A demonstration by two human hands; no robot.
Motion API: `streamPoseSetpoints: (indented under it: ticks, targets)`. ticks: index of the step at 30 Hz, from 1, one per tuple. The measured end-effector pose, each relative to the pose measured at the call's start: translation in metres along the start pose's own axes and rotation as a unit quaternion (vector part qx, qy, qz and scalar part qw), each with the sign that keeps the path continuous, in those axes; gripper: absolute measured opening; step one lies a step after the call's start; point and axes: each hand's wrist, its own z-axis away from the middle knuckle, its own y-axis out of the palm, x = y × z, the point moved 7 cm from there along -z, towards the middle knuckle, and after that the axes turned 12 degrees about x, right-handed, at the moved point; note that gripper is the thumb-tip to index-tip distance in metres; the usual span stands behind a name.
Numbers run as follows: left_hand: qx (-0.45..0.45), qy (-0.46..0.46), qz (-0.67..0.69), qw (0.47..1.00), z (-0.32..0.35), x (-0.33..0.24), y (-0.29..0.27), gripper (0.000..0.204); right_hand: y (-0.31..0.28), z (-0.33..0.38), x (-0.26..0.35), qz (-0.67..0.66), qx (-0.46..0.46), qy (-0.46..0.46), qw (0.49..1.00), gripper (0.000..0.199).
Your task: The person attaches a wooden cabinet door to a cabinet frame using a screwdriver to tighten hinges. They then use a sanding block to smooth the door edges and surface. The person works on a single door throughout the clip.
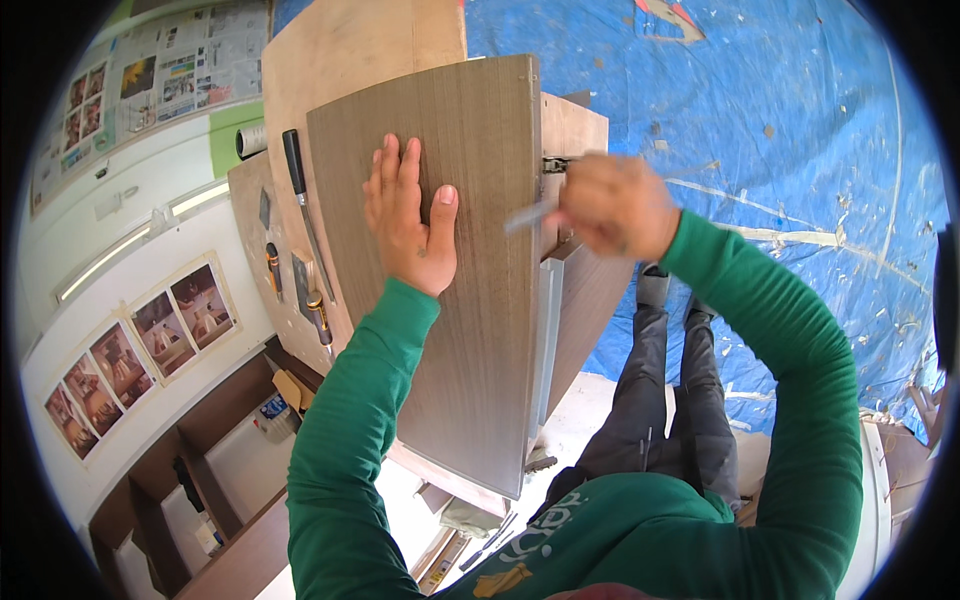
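Note:
A brown wood-grain panel (pixel 470 330) with a curved far edge lies before me on a wooden bench. My left hand (pixel 410 220) presses flat on its upper part, fingers stretched out and thumb apart. Beyond the panel's right edge, my right hand (pixel 615 205) is closed and smeared by motion. A thin grey blade-like tool (pixel 527 217) sticks out of it to the left, over the panel's edge; its exact kind is too blurred to tell. Close to that hand, a metal hinge (pixel 556 165) shows at the panel's right edge.
Left of the panel lie a black-handled file (pixel 293 160) and orange-and-black-handled tools (pixel 320 315). A brown compartmented cabinet (pixel 190 440) stands at lower left, below photos (pixel 120 362) on a white wall. Blue sheeting (pixel 780 130) covers the floor at right, near my legs (pixel 635 390).

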Motion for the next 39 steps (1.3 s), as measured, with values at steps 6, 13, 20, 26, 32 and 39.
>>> streamPoseSetpoints:
  ticks: [6,13,20,26,32,39]
  targets:
    - [-0.002,0.002,-0.003,1.0,-0.002,-0.002,-0.001,0.062,-0.051,-0.038,-0.051,0.157,-0.13,0.071,0.976,0.032]
    - [0.003,-0.006,-0.012,1.0,0.002,0.001,-0.001,0.062,-0.106,-0.022,-0.074,-0.035,-0.182,0.193,0.964,0.035]
    - [0.001,-0.006,-0.031,1.0,0.0,-0.002,-0.001,0.059,-0.066,0.062,-0.106,-0.228,-0.148,0.388,0.881,0.042]
    - [-0.002,-0.004,-0.029,1.0,0.001,-0.002,-0.001,0.059,-0.031,0.103,-0.096,-0.311,-0.101,0.501,0.801,0.039]
    - [-0.001,-0.002,-0.022,1.0,0.0,0.001,0.001,0.061,-0.03,0.119,-0.093,-0.463,-0.156,0.422,0.764,0.03]
    - [-0.004,0.005,-0.023,1.0,0.0,-0.002,-0.001,0.061,-0.057,0.065,-0.074,-0.318,-0.135,0.3,0.889,0.025]
